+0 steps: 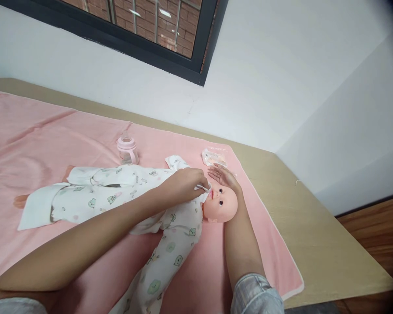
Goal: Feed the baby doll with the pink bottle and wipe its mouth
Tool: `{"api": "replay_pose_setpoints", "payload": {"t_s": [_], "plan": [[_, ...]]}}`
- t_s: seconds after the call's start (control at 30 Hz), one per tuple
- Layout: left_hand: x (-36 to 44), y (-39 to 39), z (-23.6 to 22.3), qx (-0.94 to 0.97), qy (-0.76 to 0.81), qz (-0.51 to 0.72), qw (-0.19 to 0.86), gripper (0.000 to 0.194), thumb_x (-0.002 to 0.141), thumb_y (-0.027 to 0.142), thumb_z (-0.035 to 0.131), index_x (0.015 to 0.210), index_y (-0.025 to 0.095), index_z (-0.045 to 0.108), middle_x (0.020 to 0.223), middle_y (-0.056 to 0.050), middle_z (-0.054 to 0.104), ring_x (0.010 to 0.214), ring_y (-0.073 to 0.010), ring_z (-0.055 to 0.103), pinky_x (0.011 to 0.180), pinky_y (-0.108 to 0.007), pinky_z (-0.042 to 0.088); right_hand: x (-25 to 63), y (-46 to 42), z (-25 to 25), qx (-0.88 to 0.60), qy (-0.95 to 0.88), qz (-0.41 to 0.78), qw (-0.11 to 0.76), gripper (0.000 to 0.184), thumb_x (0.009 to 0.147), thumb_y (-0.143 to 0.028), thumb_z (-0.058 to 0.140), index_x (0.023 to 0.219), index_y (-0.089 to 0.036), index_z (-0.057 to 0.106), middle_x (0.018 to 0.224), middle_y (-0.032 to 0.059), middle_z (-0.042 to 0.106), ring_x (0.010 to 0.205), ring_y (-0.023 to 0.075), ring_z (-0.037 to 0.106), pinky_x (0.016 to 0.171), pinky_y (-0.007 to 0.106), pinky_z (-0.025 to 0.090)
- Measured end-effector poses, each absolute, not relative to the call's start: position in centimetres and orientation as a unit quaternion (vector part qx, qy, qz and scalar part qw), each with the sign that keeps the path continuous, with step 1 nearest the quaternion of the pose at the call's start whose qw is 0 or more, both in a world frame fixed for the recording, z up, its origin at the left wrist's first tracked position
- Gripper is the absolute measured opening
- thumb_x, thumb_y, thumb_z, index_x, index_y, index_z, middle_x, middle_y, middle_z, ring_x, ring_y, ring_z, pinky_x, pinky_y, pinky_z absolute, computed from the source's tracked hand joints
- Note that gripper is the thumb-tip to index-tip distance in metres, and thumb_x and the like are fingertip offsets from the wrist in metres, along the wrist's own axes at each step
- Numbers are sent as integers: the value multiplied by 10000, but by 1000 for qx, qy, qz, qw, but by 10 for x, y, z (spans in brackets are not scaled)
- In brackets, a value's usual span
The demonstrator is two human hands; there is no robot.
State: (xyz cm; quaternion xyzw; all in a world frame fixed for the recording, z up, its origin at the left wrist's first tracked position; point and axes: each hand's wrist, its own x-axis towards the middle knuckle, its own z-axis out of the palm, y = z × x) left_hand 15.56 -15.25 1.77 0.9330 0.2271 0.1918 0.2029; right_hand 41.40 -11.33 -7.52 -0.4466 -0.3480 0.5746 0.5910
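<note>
A bald baby doll [225,205] lies face up on a pink blanket [94,135], its head to the right. It wears a white suit [150,176] with a green and pink animal print. My left hand [188,185] pinches the edge of a white cloth [208,188] close to the doll's mouth and chin. Whether that cloth is the suit's collar or a separate piece, I cannot tell. Past the doll's head, my right hand [224,176] is open, fingers stretched out, with the forearm running beside the head. One sleeve of the suit spreads toward me.
A pink baby bottle [127,150] with a handle stands behind the doll's body. A clear plastic packet [213,157] lies near my right fingertips. The wooden tabletop [281,200] shows around the blanket. A white wall [170,104] with a dark-framed window [198,72] rises behind.
</note>
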Motion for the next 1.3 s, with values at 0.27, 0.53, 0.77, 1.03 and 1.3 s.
{"api": "replay_pose_setpoints", "payload": {"t_s": [0.27, 0.53, 0.77, 1.03, 1.3], "plan": [[157, -152, 16, 931, 231, 205, 193, 270, 804, 101, 508, 920, 208, 726, 977, -24, 664, 878, -184, 623, 718, -271, 437, 415, -113, -76, -438, -345, 579, 595, 426, 631, -371, 872, 937, -175, 650, 987, 79, 699, 952, 208, 675, 918, 314, 575], [162, -152, 12, 935, 239, 209, 162, 346, 826, 25, 481, 950, 217, 741, 934, -29, 647, 910, -193, 584, 769, -293, 433, 419, -109, -81, -447, -351, 571, 593, 426, 659, -393, 849, 971, -184, 647, 1028, 82, 697, 974, 210, 671, 925, 329, 575], [161, -151, 10, 941, 223, 213, 140, 333, 855, 34, 481, 982, 213, 732, 927, -36, 634, 889, -190, 577, 750, -288, 426, 424, -107, -87, -456, -356, 567, 586, 431, 709, -418, 809, 1031, -185, 643, 1085, 93, 687, 1023, 226, 666, 964, 346, 565], [160, -152, 13, 931, 245, 207, 176, 342, 870, 31, 461, 985, 210, 729, 951, -24, 631, 816, -157, 592, 685, -252, 421, 423, -107, -85, -453, -359, 569, 585, 401, 733, -407, 792, 1031, -183, 642, 1076, 91, 688, 1035, 237, 666, 994, 365, 551], [160, -160, 21, 910, 227, 244, 246, 363, 846, -6, 473, 925, 211, 753, 957, 2, 659, 813, -127, 611, 713, -225, 434, 427, -104, -91, -436, -362, 570, 594, 293, 801, -331, 720, 1038, -182, 635, 1044, 83, 699, 972, 207, 686, 948, 335, 573]]}}
